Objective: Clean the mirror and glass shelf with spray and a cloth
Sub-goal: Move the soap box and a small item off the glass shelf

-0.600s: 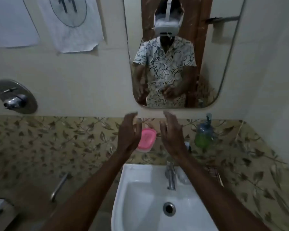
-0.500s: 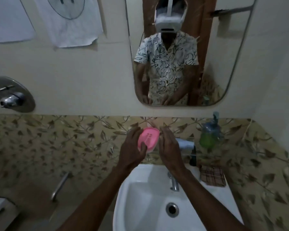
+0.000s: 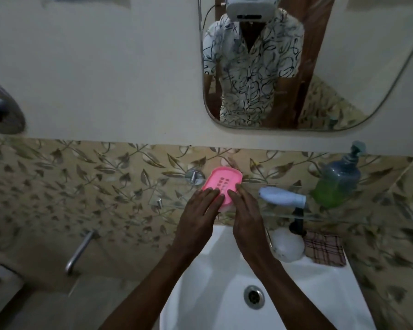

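A pink soap dish (image 3: 224, 179) sits at the left part of the glass shelf (image 3: 281, 213) under the mirror (image 3: 358, 63). My left hand (image 3: 198, 217) and my right hand (image 3: 247, 210) hold the dish by its near end, fingers laid over its top. A white spray bottle (image 3: 287, 245) with a pale blue head stands on the sink rim just right of my right hand. Beside it lies a checked cloth (image 3: 324, 249). The mirror shows a person in a patterned shirt.
A pump bottle of green liquid (image 3: 336, 181) stands at the shelf's right end. The white sink (image 3: 215, 298) is below my arms, its tap hidden. A chrome wall valve (image 3: 3, 115) and a metal pipe (image 3: 79, 251) are on the left wall.
Both hands came down from in front of the wall onto the pink soap dish and closed around it. The view has tilted down and nearer to the shelf.
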{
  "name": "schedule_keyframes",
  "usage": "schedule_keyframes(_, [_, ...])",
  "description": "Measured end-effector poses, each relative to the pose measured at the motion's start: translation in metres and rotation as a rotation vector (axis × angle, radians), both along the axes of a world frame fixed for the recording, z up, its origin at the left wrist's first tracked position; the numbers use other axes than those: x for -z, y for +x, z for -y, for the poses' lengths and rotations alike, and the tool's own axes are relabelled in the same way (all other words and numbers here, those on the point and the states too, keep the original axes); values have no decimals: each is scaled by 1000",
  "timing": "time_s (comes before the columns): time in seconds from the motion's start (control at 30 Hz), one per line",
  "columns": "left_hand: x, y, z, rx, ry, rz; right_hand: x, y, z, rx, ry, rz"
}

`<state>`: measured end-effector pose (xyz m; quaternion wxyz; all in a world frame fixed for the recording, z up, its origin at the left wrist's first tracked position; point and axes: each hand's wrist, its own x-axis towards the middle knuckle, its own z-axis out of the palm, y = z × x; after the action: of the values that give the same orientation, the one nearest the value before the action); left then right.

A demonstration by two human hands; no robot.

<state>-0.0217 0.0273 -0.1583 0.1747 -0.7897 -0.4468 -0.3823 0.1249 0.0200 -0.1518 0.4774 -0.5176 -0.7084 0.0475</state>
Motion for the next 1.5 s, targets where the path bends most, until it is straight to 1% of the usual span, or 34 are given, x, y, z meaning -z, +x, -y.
schedule_keyframes(0.1, [-3, -2, 13, 25, 69, 21, -7, -1, 14, -28, 61, -36])
schedule_keyframes(0.17, [-5, -2, 28, 31, 83, 108, -11, -4, 29, -45, 101, -91])
schedule_keyframes(0.23, [-7, -2, 49, 41, 65, 262, -10, -6, 46, -32, 107, -201])
schedule_keyframes(0.3, [-2, -2, 75, 55, -40, 476, 0, -6, 62, -15, 66, -304])
schedule_keyframes(0.4, [25, -13, 107, 17, -295, 718, 34, -8, 82, -36, -85, -345])
schedule_keyframes(0.5, [56, -27, 107, 28, -530, 849, 75, -20, 85, -103, -327, -465])
schedule_keyframes(0.57, [75, -35, 92, -3, -613, 865, 97, -30, 73, -92, -459, -519])
schedule_keyframes(0.63, [89, -41, 69, -54, -698, 899, 113, -41, 51, -47, -536, -527])
schedule_keyframes(0.7, [103, -47, 44, -103, -749, 989, 123, -53, 25, -3, -587, -499])
schedule_keyframes(0.77, [110, -52, 20, -189, -755, 1054, 130, -63, -1, 45, -639, -440])
schedule_keyframes(0.8, [112, -55, 9, -245, -751, 1044, 134, -68, -13, 69, -678, -418])
schedule_keyframes(0.87, [114, -61, -7, -334, -726, 960, 139, -75, -28, 95, -747, -361])
schedule_keyframes(0.93, [115, -65, -16, -351, -724, 878, 146, -81, -37, 111, -780, -306])
schedule_keyframes(1.03, [123, -67, -22, -358, -819, 778, 154, -85, -43, 157, -803, -242])
schedule_keyframes(1.1, [132, -68, -25, -359, -825, 716, 157, -87, -45, 188, -805, -219])
schedule_keyframes(1.3, [146, -68, -33, -388, -833, 688, 161, -91, -42, 232, -797, -140])
schedule_keyframes(1.4, [150, -69, -34, -381, -848, 670, 163, -91, -38, 226, -778, -144])
schedule_keyframes(1.5, [149, -67, -31, -407, -862, 750, 164, -90, -35, 214, -782, -193])
